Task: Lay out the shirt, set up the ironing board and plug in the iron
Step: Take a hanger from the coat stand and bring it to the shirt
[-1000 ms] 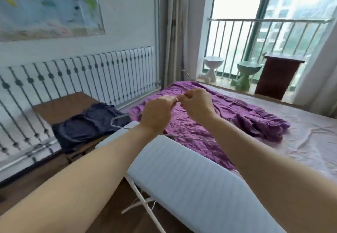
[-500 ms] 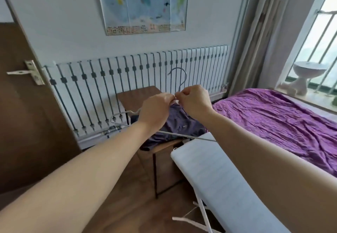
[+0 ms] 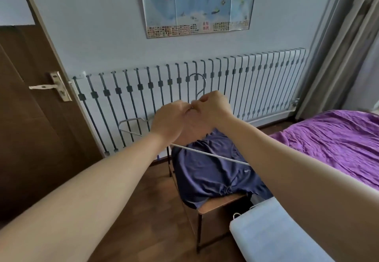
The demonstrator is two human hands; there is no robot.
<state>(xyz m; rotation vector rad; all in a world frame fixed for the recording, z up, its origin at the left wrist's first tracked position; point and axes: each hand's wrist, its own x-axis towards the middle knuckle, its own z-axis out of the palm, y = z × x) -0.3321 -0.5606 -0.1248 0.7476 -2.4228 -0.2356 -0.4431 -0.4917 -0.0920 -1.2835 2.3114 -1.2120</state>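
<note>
Door [image 3: 30, 118] with its metal handle [image 3: 44, 87] sits left of the radiator [image 3: 256, 81], partly open. Your left hand [image 3: 170, 118] is up in front of the radiator's middle, fingers curled, pinching the neck of a wire hanger [image 3: 209, 154]. Your right hand [image 3: 213, 106] is touching it just to the right, also curled and pinching the same neck. Both grips are tight, with no gap showing. The hook pokes up above your knuckles against the radiator bars, one shoulder loop sticks out left of your left wrist, and the bottom bar runs under your forearms. A map poster [image 3: 196, 5] hangs on the wall above the radiator. Below the radiator, a dark blue garment [image 3: 211, 171] is draped over a small wooden table [image 3: 217, 205]. The end of the ironing board [image 3: 272, 233], white cover up, is low and in front of the radiator's right half, near the table's corner. Purple fabric [image 3: 338, 138] lies spread flat on the bed at the radiator's right end (shirt or sheet, can't tell). A grey curtain [image 3: 344, 46] hangs right of the radiator.
</note>
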